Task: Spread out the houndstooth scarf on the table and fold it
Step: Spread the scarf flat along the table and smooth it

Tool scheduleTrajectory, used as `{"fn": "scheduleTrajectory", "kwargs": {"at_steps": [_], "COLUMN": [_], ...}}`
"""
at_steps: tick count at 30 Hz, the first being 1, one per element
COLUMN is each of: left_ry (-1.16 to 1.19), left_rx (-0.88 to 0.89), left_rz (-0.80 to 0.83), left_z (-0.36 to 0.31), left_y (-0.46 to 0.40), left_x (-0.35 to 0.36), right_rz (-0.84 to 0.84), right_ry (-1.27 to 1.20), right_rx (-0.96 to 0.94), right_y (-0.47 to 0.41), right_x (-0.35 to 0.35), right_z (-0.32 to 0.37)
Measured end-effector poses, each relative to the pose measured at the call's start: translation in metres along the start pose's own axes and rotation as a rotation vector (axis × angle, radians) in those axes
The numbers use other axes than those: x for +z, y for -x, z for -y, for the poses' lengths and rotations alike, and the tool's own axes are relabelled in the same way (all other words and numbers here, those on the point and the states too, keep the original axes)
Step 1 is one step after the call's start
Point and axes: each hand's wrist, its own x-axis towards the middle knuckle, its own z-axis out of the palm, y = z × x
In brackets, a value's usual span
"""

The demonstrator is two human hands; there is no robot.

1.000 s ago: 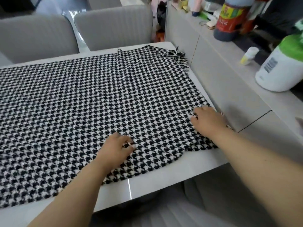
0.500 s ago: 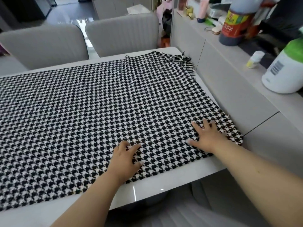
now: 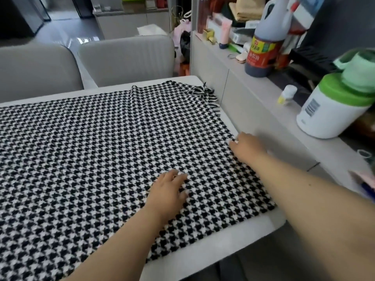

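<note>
The black-and-white houndstooth scarf (image 3: pixel 97 151) lies spread over most of the white table (image 3: pixel 223 242), reaching past the left edge of the view. Its far right corner is bunched, with fringe showing. My left hand (image 3: pixel 168 191) rests flat on the cloth near the front, fingers apart. My right hand (image 3: pixel 246 147) lies at the scarf's right edge, fingers on the cloth beside the table's side. Whether it pinches the edge is not visible.
Two grey chairs (image 3: pixel 125 57) stand behind the table. A grey counter (image 3: pixel 253 102) runs along the right with a dark sauce bottle (image 3: pixel 263 49), a white jug with a green lid (image 3: pixel 332 106), a small bottle (image 3: pixel 287 95) and clutter.
My right hand has slid away from me along the scarf's right edge. My left hand has moved a little forward on the cloth. The near right corner now lies flat.
</note>
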Motion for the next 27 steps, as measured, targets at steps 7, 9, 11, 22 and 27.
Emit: {"fn": "scheduleTrajectory", "kwargs": {"at_steps": [7, 9, 11, 22, 27], "left_ry": [-0.021, -0.027, -0.013, -0.029, 0.000], "left_rx": [-0.089, -0.096, -0.108, -0.173, -0.171], "left_rz": [0.028, 0.036, -0.001, -0.213, -0.220], "left_z": [-0.029, -0.028, -0.025, -0.012, -0.012], "left_y": [-0.081, -0.103, -0.125, -0.163, -0.162], "left_x": [0.004, 0.004, 0.003, 0.016, 0.013], "right_rz": [-0.048, -0.037, -0.029, 0.062, 0.199], "right_ry": [-0.258, -0.394, -0.517, -0.637, -0.585], "right_rx": [-0.079, -0.065, -0.044, 0.092, 0.131], "right_y": [-0.118, -0.150, -0.177, -0.311, -0.278], "right_x": [-0.008, -0.001, 0.007, 0.062, 0.022], "right_z": [0.041, 0.055, 0.067, 0.097, 0.130]}}
